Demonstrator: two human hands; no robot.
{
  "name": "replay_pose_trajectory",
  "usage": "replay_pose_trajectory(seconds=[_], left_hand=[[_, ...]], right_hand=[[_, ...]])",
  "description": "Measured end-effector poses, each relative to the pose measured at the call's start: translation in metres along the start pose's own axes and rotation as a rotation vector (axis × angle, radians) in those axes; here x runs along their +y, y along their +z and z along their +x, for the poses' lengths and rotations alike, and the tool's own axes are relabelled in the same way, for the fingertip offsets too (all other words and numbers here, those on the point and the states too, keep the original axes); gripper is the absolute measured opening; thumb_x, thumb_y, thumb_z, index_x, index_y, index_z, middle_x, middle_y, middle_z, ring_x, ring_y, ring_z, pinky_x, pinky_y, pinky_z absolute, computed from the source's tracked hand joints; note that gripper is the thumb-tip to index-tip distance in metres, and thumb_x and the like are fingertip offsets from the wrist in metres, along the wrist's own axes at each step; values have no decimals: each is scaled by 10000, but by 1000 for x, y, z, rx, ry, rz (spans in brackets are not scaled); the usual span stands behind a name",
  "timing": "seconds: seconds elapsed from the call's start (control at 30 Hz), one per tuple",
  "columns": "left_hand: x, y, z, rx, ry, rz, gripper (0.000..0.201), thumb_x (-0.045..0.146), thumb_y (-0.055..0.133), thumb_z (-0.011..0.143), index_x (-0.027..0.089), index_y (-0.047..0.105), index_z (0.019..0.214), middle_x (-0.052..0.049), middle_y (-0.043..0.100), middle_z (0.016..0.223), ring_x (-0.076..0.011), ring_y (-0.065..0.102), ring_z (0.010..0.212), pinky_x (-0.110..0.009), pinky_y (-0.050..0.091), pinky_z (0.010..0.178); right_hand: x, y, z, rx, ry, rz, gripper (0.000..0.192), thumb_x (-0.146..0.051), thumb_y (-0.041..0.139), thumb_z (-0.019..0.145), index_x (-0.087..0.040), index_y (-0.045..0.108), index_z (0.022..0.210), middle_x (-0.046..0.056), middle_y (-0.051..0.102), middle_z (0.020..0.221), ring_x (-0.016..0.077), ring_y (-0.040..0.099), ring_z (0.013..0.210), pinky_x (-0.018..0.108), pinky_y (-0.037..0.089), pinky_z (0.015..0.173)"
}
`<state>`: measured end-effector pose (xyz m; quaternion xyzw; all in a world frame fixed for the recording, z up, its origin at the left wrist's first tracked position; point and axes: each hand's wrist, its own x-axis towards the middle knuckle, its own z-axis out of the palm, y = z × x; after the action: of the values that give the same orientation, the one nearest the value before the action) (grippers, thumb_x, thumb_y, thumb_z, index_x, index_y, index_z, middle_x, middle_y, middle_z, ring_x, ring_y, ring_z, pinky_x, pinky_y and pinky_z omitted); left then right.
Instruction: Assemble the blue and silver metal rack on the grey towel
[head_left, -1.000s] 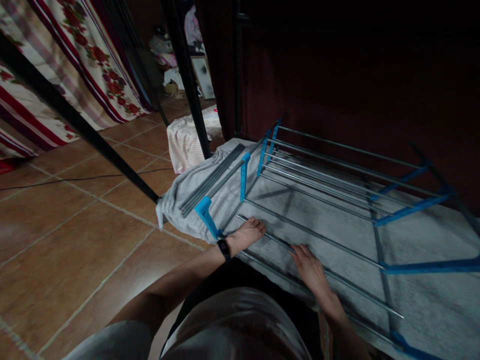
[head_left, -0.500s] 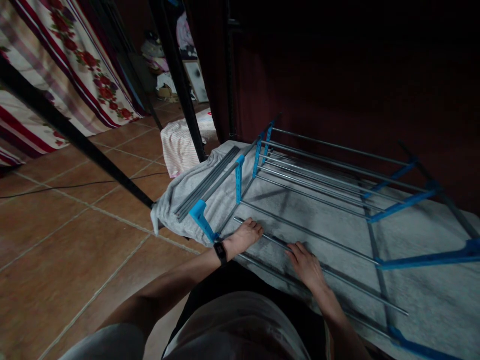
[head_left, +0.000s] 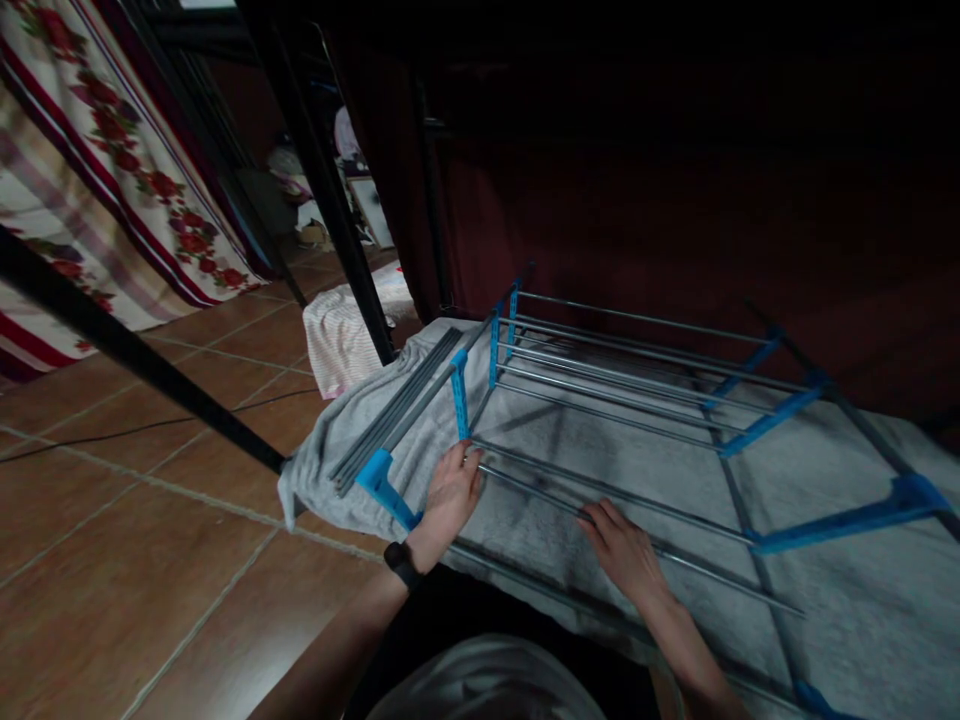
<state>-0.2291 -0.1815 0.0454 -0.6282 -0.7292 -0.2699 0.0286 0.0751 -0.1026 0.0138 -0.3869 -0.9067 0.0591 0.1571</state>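
Head view: a long, straight metal rod [head_left: 532, 491], slim, round and dull grey with a faint sheen, lies slantwise over the near part of a partly built rack [head_left: 495, 350]. The left hand [head_left: 452, 495], with a black band [head_left: 403, 565] at its wrist, is closed round the rod close to its left end, beside an upright blue bracket [head_left: 460, 395]. Fingers bent over the top, the right hand [head_left: 626, 550] grips the same rod nearer its middle; the far end sticks out bare to the right.

Smooth grey tubes run parallel through the rack, joined to flat, matte blue pieces that look like plastic, some pierced with rows of slots. All of it rests on a soft, nappy grey blanket [head_left: 885, 600], rumpled into folds at the left, where a bundle of loose rods [head_left: 397, 412] lies side by side. Beyond are square brown floor tiles [head_left: 202, 520] with pale joints, a straight dark bar [head_left: 142, 357] and a curtain [head_left: 157, 180] of red flowers and stripes.
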Motion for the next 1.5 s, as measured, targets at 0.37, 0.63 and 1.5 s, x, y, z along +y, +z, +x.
replay_pose_trajectory(seconds=[0.37, 0.63, 1.5], left_hand=[[-14, 22, 9, 395, -426, -568, 641, 265, 549, 897, 284, 318, 1495, -142, 404, 1456, -259, 531, 1253, -429, 521, 993], [4, 17, 50, 566, -469, -563, 622, 241, 538, 886, 262, 336, 1474, -159, 447, 1419, -254, 528, 1273, -393, 516, 1005], [12, -29, 122, 730, -284, -752, 375, 285, 573, 876, 168, 636, 1226, -107, 670, 1260, -254, 611, 1196, -417, 431, 1110]], right_hand=[[7, -13, 21, 60, 49, -44, 369, -381, 322, 1044, -253, 640, 1184, 76, 685, 1170, 192, 699, 920, 306, 542, 728], [6, -37, 53, 163, -1, -51, 361, -409, 359, 1039, -232, 666, 1106, 60, 701, 1029, 170, 683, 842, 276, 501, 693], [-11, -81, 110, 254, -30, -162, 374, -436, 356, 1044, -264, 675, 1137, 38, 695, 1045, 150, 655, 865, 268, 442, 698]])
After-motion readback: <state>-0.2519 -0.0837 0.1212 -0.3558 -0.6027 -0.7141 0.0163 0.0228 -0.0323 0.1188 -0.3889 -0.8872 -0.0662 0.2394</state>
